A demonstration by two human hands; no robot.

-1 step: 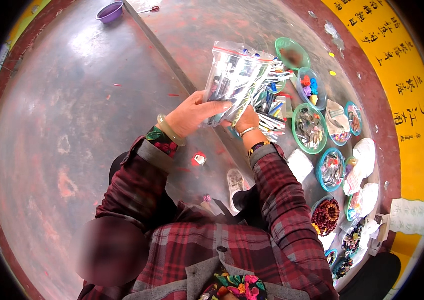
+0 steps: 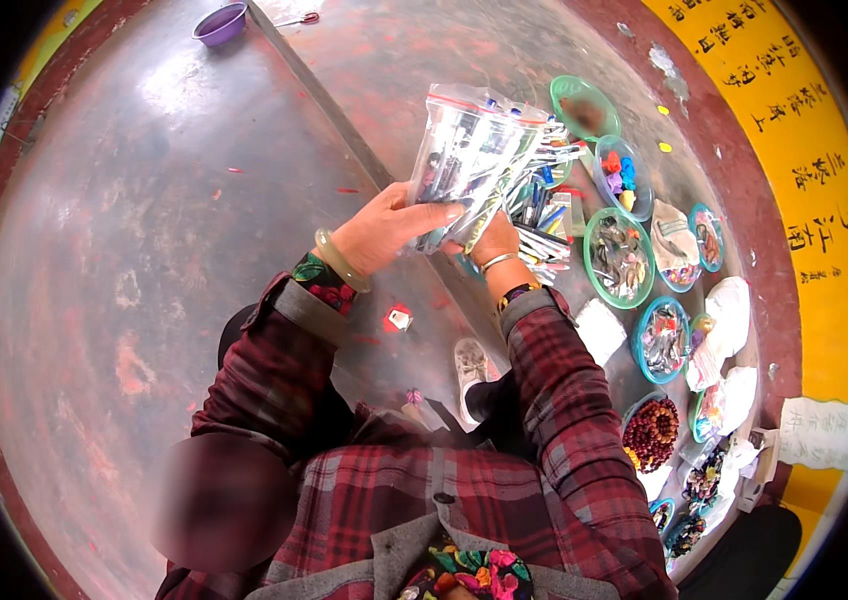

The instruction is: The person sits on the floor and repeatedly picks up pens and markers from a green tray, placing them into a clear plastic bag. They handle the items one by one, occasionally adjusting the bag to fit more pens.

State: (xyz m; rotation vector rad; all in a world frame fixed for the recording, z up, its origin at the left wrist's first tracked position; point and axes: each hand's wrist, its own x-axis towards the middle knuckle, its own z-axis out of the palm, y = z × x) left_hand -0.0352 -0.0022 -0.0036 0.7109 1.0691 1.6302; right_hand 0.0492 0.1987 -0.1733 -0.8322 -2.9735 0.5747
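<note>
A clear zip-top bag of pens [image 2: 459,165] with a red seal line is held up in front of me, tilted to the right. My left hand [image 2: 389,228] is closed on its lower left side, the thumb lying across the front. My right hand [image 2: 494,240] is closed on the lower right of the bag; the bag covers some of its fingers. Just past the right hand, many loose pens [image 2: 544,250] lie in a heap, partly hidden behind the bag.
To the right stand a green basket of small packets [image 2: 619,285], a blue basket [image 2: 689,340], a bowl of colourful pieces [image 2: 627,205] and a basket of dark red beads [image 2: 651,435]. A purple basin [image 2: 219,24] sits far left. A red-and-white scrap [image 2: 398,318] lies near my foot.
</note>
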